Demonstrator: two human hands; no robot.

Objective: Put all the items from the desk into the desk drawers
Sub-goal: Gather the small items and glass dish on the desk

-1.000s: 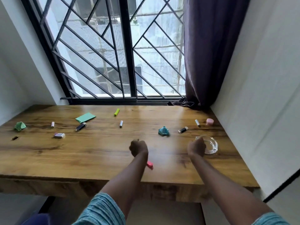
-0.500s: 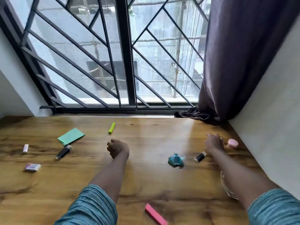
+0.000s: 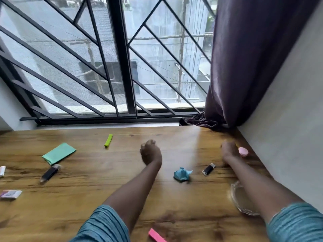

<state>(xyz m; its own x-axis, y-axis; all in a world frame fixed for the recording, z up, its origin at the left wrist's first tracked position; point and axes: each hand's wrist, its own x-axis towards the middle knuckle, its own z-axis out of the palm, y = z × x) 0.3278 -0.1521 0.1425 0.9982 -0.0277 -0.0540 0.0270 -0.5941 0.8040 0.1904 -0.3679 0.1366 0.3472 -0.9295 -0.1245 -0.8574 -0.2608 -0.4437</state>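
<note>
**A:** Status, left to right?

**B:** Everything's on the wooden desk (image 3: 83,203). Mint-green folded paper (image 3: 59,153) and a black capped stick (image 3: 50,173) are far left, with a lime-green marker (image 3: 108,140) nearer the window. Left hand (image 3: 150,152) is mid-desk, fingers curled; can't tell if it holds anything. Then teal crumpled paper (image 3: 181,174). Right hand (image 3: 229,151) is blurred, just beside the round pink jar (image 3: 243,151); can't tell its grip.

**A:** Risks?

**B:** A blind grab could knock the jar away. The right forearm crosses the clear glass dish (image 3: 239,198) and could drag it. No drawers in view.
</note>
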